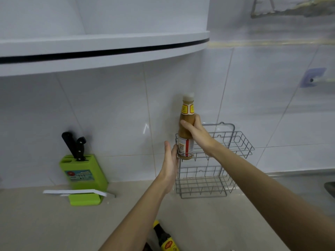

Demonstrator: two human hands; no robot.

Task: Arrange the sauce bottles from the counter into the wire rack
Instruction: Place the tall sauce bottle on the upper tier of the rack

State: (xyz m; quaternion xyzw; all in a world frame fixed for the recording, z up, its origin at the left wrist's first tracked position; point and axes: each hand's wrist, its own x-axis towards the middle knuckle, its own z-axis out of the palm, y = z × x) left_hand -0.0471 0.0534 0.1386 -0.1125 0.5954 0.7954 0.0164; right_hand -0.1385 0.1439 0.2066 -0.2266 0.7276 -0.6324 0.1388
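While the right hand [194, 132] wraps the tan glass sauce bottle [186, 127] at frame centre, seating it in the top left corner of the grey wire rack [226, 153], the left hand [170, 160], flat and empty, steadies the rack's side; a dark yellow-capped bottle [164, 237] waits bottom centre, labels unreadable
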